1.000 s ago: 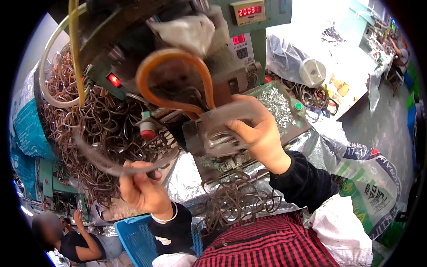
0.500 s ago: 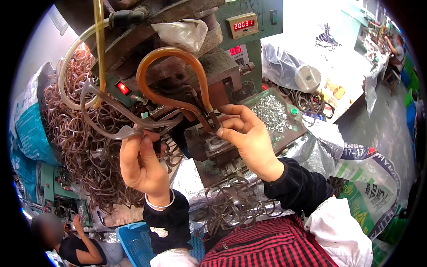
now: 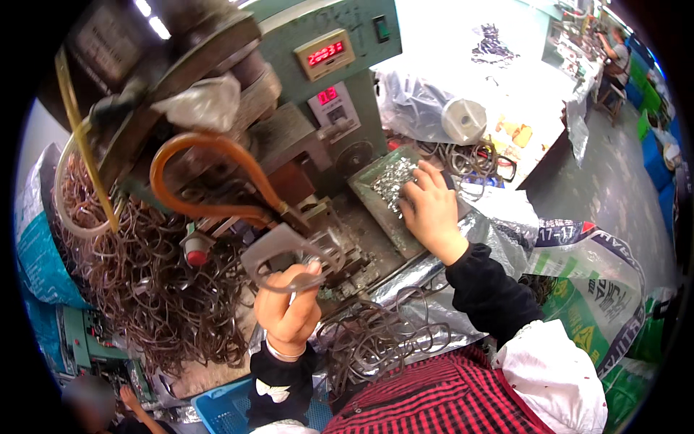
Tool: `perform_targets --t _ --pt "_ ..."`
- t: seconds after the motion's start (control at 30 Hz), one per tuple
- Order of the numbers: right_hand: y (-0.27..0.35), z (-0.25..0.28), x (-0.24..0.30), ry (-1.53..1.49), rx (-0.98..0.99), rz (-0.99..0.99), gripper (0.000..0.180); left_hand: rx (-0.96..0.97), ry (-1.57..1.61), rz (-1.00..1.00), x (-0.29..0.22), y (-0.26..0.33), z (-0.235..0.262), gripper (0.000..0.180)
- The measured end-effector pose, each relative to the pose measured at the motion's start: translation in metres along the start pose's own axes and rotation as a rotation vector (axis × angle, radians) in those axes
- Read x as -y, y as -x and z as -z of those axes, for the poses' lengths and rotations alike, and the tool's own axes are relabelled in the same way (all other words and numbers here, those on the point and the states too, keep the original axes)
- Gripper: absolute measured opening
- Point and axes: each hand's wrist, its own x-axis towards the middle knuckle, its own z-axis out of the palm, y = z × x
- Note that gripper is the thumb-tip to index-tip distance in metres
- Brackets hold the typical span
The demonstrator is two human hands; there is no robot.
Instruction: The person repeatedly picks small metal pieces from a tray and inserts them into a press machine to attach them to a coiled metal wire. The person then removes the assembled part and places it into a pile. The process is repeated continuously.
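Near side: brown loops (image 3: pixel 369 336) bunch up by the checked apron (image 3: pixel 434 394), blue basket (image 3: pixel 224 409) to their left. Left forearm comes up steeply from the lower edge; left hand (image 3: pixel 289 311) is raised, fingers curled, grip closed on the grey frame (image 3: pixel 273 243) at its near edge. Frame is held up, tilted, in front of the press and just below the orange hose (image 3: pixel 210 141); can't tell if they touch.

Farther out, right forearm slants in from lower right. Right hand (image 3: pixel 434 213) is over the tray (image 3: pixel 390 224), back up, fingers bent toward the metal bits (image 3: pixel 392 181). Right grip: can't tell if a bit is pinched.

Step looks like picking out a bit, frame parked in the left. Next move probably calls for a fine thumb-and-finger pinch, left wrist steady, frame clear of the hose. Behind: green press (image 3: pixel 278 36), displays lit.
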Motion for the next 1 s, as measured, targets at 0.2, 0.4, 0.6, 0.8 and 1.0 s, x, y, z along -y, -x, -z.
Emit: perform_targets --t 0.2,0.4,0.6,0.8,1.0 --pt "-0.019 0.003 -0.009 -0.114 -0.055 -0.005 0.010 0.030 0.017 0.002 0.003 -0.001 0.001 0.021" --pt "-0.033 0.028 0.002 -0.371 -0.199 -0.124 0.008 0.032 0.024 0.004 0.000 0.002 0.003 0.024" --pt "-0.023 0.005 -0.023 -0.386 -0.138 -0.229 0.013 0.023 0.029 0.010 0.002 -0.001 0.000 0.026" --pt "-0.020 0.014 -0.007 -0.420 -0.053 -0.188 0.017 -0.078 0.086 -0.058 0.010 -0.002 -0.011 0.038" --pt "-0.002 0.008 -0.013 -0.428 -0.082 -0.188 0.016 -0.090 -0.065 0.244 -0.027 0.024 0.003 0.037"
